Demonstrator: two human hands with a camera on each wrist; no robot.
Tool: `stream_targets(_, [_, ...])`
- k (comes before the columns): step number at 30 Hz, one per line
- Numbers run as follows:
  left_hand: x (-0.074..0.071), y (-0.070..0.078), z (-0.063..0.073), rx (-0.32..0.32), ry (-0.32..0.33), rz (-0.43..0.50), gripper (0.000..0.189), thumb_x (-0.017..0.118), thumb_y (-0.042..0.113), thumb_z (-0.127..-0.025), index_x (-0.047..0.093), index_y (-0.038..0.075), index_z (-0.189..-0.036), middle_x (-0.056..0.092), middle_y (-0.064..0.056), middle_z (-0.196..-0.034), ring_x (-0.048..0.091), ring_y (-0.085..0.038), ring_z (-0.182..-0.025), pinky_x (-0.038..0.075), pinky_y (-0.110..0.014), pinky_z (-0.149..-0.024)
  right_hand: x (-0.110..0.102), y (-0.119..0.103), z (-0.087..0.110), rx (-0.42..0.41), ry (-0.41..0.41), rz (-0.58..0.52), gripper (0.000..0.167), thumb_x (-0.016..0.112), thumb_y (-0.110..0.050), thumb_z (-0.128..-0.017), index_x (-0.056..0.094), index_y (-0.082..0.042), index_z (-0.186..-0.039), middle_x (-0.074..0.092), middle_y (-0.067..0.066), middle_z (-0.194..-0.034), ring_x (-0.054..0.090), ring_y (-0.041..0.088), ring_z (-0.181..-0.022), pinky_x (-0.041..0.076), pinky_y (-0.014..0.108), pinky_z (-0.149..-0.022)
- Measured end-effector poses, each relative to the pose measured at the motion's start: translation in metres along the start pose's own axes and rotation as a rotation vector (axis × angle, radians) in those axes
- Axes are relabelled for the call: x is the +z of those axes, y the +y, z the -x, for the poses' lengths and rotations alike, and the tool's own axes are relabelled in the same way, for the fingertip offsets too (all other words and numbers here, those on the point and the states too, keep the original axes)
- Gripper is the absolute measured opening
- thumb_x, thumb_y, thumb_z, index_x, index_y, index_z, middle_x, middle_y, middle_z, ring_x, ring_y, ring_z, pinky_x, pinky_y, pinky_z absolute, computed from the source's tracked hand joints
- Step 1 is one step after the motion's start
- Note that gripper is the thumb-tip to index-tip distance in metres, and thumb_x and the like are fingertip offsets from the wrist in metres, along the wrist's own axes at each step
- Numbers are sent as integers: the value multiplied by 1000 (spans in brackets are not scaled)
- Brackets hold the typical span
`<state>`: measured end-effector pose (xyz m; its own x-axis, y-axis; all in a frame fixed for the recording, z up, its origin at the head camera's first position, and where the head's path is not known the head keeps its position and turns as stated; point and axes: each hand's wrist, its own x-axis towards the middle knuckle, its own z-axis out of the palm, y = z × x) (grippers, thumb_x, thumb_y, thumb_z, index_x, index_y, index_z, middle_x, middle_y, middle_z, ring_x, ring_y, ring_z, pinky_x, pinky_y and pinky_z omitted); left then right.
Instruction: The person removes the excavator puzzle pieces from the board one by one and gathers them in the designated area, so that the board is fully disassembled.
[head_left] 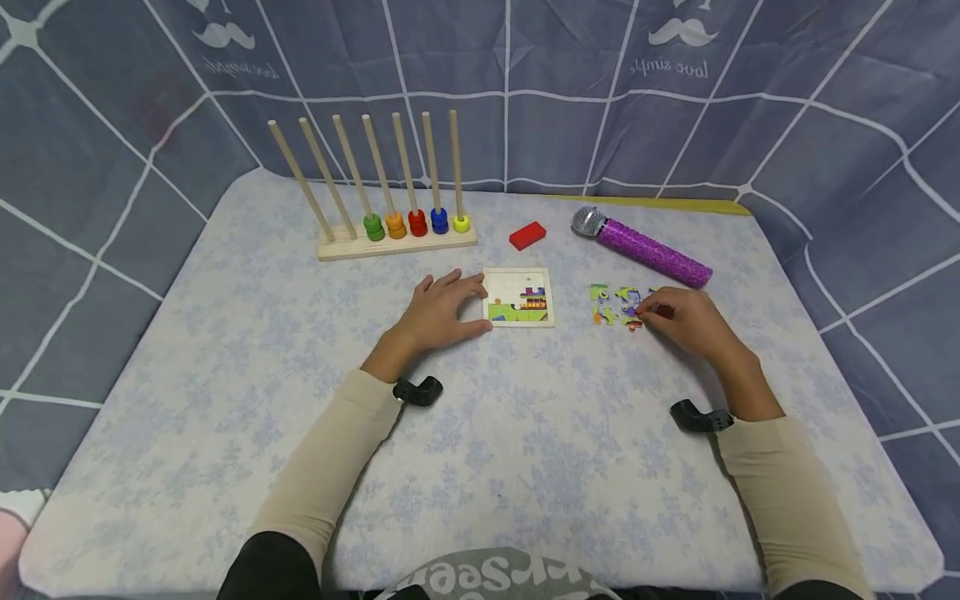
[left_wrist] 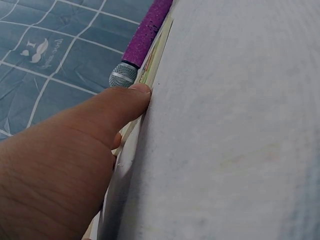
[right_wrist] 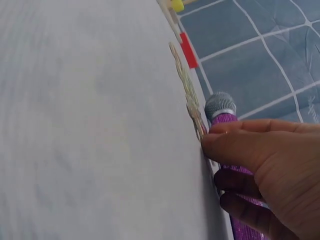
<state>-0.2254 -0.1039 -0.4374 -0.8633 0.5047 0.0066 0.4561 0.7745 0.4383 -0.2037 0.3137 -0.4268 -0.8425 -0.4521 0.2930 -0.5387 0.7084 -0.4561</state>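
One step, apparently piece pickup, is proceeding: left hand (head_left: 441,315), fingers wide, touching the puzzle frame (head_left: 506,288) at nine o'clock; right hand (head_left: 686,323) pinching a puzzle piece (head_left: 633,307) at the frame's three o'clock, next move likely requiring lift and alignment.

The left hand (head_left: 442,315) and right hand (head_left: 686,323) are bare. The left sleeve (head_left: 328,467) and right sleeve (head_left: 787,492) are plain beige, close-fitting and lightly creased, each giving way to black cloth higher up the arm. At each wrist sits a small black device, the left one (head_left: 418,391) and right one (head_left: 701,417) both curved and blunt-ended. The top (head_left: 457,571) shows a rounded grey area with large pale letters.
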Motion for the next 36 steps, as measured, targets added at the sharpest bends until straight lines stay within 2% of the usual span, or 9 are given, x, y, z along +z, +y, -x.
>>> stream_targets(8, [0, 0, 0, -5, -8, 11, 50, 67, 55, -92, 61, 21, -129, 38, 0, -160, 24, -31, -150, 10, -63, -116, 4, -1, -2, 27, -20, 21, 9, 73, 6, -89, 75, -2, -93, 72, 11, -88, 66, 22, -75, 51, 38, -65])
stream_targets(15, [-1, -1, 0, 4, 1, 6, 50, 67, 55, -92, 61, 21, -129, 38, 0, -160, 25, -31, -150, 10, -63, -116, 5, -2, -3, 18, -26, 19, 9, 74, 5, -89, 74, -2, -94, 70, 11, -90, 64, 20, -75, 50, 37, -65])
stream_targets(20, [-1, -1, 0, -1, -5, 8, 50, 67, 55, -92, 61, 22, -129, 38, 0, -160, 25, -31, -150, 10, -63, -116, 3, -5, -4, 64, -47, 27, 8, 72, 4, -91, 73, 1, -98, 69, 11, -91, 64, 22, -77, 51, 41, -67])
stream_targets(25, [0, -1, 0, 5, 2, 4, 50, 67, 55, -92, 61, 22, -129, 38, 0, -160, 25, -31, -150, 10, -63, -116, 2, -4, -3, 83, -63, 38, 13, 71, 1, -93, 72, 4, -106, 68, 13, -93, 62, 25, -79, 50, 44, -69])
stream_targets(36, [2, -2, -2, -3, -7, 2, 49, 66, 55, -93, 61, 22, -128, 38, -1, -160, 24, -32, -150, 10, -64, -116, 1, -7, -3, 75, -92, 65, 8, 70, 3, -92, 73, 3, -100, 65, 14, -95, 61, 26, -80, 49, 45, -69])
